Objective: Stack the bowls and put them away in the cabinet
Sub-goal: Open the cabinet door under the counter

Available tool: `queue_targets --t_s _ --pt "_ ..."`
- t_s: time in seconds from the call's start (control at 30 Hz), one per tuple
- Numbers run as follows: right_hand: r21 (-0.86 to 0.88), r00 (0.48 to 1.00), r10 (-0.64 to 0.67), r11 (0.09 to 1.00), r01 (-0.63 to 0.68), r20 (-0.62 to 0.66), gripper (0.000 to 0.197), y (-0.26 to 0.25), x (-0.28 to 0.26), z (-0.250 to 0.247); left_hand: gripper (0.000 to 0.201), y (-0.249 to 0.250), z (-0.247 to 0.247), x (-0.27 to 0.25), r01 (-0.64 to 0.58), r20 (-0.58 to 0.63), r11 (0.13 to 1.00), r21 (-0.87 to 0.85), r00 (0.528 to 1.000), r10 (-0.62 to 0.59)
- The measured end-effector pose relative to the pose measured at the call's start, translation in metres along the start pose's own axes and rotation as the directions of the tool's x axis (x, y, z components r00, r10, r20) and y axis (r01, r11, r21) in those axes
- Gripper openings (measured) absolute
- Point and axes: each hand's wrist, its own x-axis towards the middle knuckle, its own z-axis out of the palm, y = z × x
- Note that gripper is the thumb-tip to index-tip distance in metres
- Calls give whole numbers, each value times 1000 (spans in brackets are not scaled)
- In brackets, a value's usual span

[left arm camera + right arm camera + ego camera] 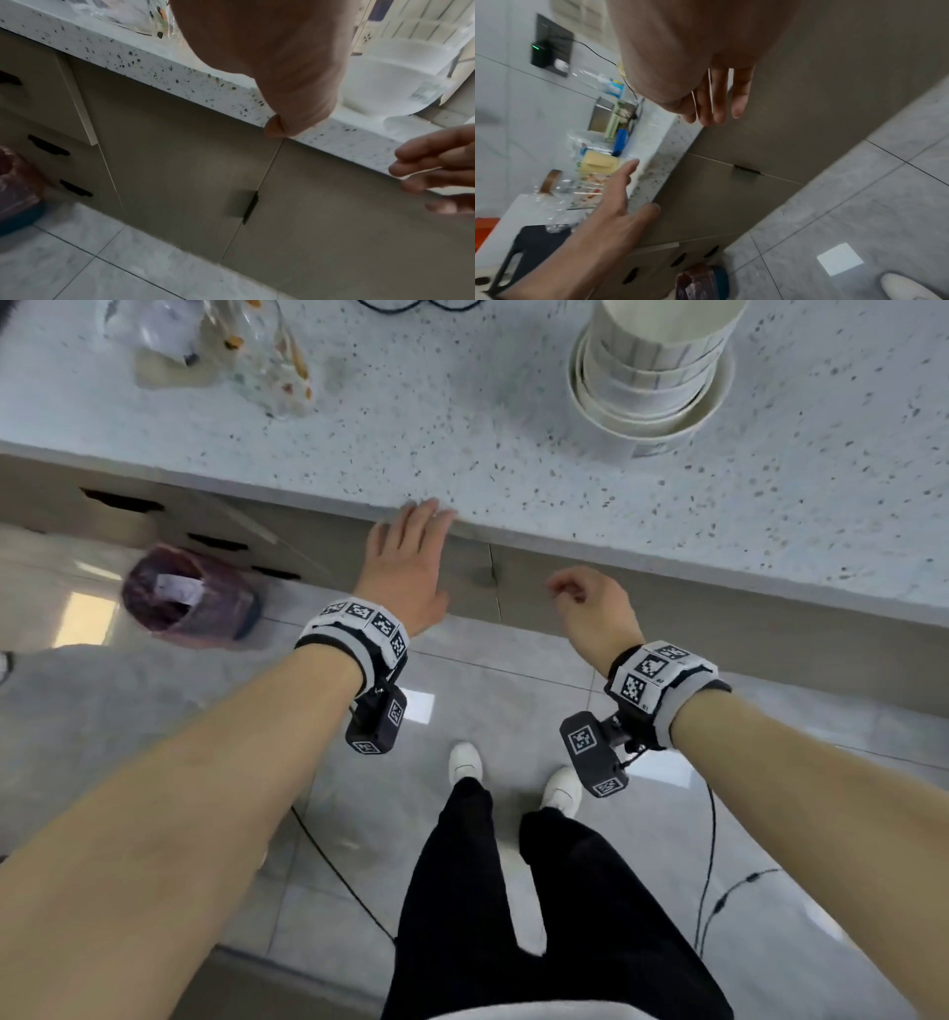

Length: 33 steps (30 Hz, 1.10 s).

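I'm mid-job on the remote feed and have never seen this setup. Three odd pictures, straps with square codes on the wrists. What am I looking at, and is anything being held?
No machine here: a person works bare-handed, with a marker band and a small camera strapped on each wrist. The large picture comes from a head camera looking down; the other two look along each hand from the wrists.

The left hand reaches flat to the counter edge, its fingers straight. The right hand hangs in front of the cabinet, fingers loosely curled. Neither holds anything.

On the counter stand the bowls, already stacked, and some clear bags. The cabinet doors below are shut, with a dark handle at their seam. A lined bin sits on the floor.
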Motion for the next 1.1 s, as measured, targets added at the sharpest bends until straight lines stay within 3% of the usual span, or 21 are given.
queue_targets --t_s 0.1,0.23,0.3,0.37,0.4,0.47,0.57,0.63,0.8,0.9,1.0,1.1 --pt "-29 997 81 996 -81 4 30 17 31 48 84 -20 16 12 -86 -123 996 -3 989 85" --pt "-35 987 146 988 -148 -61 29 35 77 103 82 -35 47 21 -177 -349 984 -17 923 160" --pt "-31 984 167 985 -170 -63 28 36 96 127 84 -38 62 24 -212 -407 977 -31 895 182" --pt "-54 979 197 978 -199 -41 15 36 114 148 86 -43 69 29 -256 -446 966 -36 869 213" --pt "-47 972 229 972 -232 -55 21 37 122 156 86 -45 72 32 -281 -459 959 -36 857 234" --pt "-12 958 259 965 -263 -124 27 40 132 169 87 -52 75 35 -314 -477 949 -27 838 264" --pt "28 936 282 959 -283 -212 15 42 131 177 86 -54 79 39 -335 -494 942 -3 820 290" --pt "56 927 304 953 -299 -220 20 43 123 183 86 -50 80 38 -314 -478 949 12 832 281" --pt "3 925 325 943 -331 -197 58 55 67 198 95 -39 75 30 -236 -343 969 68 907 245" --pt "-16 848 501 859 -511 -173 75 68 9 196 99 -33 67 23 -161 -273 979 122 943 189" --pt "-90 778 604 777 -623 -169 74 77 -40 181 99 -20 62 16 -86 -247 984 156 961 123" --pt "-103 755 615 756 -647 -229 55 83 -81 166 100 -6 59 10 -12 -215 987 159 975 47"
